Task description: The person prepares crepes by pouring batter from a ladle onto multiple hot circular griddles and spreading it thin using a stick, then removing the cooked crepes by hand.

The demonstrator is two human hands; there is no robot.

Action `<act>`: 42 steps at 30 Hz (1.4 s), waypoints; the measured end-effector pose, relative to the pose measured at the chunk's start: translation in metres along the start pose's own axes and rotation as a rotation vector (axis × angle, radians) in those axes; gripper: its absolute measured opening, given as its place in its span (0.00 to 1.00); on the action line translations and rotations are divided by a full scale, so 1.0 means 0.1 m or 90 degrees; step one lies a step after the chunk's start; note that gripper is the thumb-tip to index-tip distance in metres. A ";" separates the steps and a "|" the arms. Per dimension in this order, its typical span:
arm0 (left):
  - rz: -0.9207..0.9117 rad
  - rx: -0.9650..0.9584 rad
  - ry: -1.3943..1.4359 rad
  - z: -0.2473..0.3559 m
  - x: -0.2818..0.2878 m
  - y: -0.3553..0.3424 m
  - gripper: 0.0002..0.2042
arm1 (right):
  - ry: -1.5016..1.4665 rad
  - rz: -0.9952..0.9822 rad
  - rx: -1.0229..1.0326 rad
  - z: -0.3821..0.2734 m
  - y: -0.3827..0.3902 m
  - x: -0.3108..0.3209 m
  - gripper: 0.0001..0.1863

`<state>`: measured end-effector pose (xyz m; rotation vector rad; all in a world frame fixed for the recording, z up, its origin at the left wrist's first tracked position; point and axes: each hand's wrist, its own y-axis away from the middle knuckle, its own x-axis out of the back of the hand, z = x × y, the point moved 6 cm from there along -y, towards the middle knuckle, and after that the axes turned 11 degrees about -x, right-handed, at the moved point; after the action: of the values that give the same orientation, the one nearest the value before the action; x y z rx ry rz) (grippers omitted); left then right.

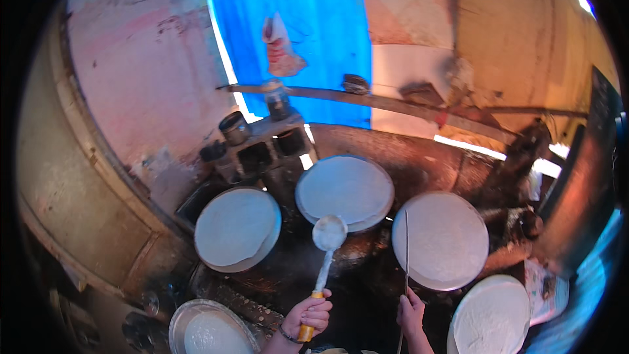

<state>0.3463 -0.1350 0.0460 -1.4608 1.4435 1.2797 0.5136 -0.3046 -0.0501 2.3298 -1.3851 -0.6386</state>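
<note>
My left hand (308,316) is closed around the yellow handle of a ladle (329,233), whose round pale bowl reaches the near edge of the middle griddle (345,190). My right hand (411,313) grips a long thin stick (407,249), upright in view; whether it is a flat blade or a rod I cannot tell. Its upper end overlaps the left edge of the right griddle (440,241). Thin white round sheets cover these griddles and the left griddle (237,228). At the lower left, a metal basin (247,342) contains white liquid.
A pile of white round sheets (491,318) lies at the lower right, beside a printed pale container (549,292). Metal cans (234,128) stand on blocks behind the left griddle. A wooden beam (393,103) crosses the back wall. Dark sooty stove surface lies between the griddles.
</note>
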 end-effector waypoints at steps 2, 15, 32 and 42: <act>-0.006 -0.103 0.032 0.27 0.00 0.31 0.08 | 0.013 -0.042 -0.039 0.01 -0.07 -0.30 0.17; -0.001 -0.641 -0.090 1.61 0.08 2.49 0.08 | 0.175 -0.146 -0.056 0.77 -0.58 -2.91 0.10; 0.158 -0.938 0.019 1.39 0.77 3.19 0.11 | 0.305 -0.052 0.145 0.14 -1.84 -4.65 0.08; 0.177 -0.855 -0.008 1.37 0.74 3.06 0.11 | 0.059 -0.189 0.159 -0.30 -0.40 -4.36 0.08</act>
<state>0.0153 -0.0649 -0.0131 -2.0062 0.6747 2.6817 0.3765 0.1024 0.0408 2.7576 -1.1444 -0.4502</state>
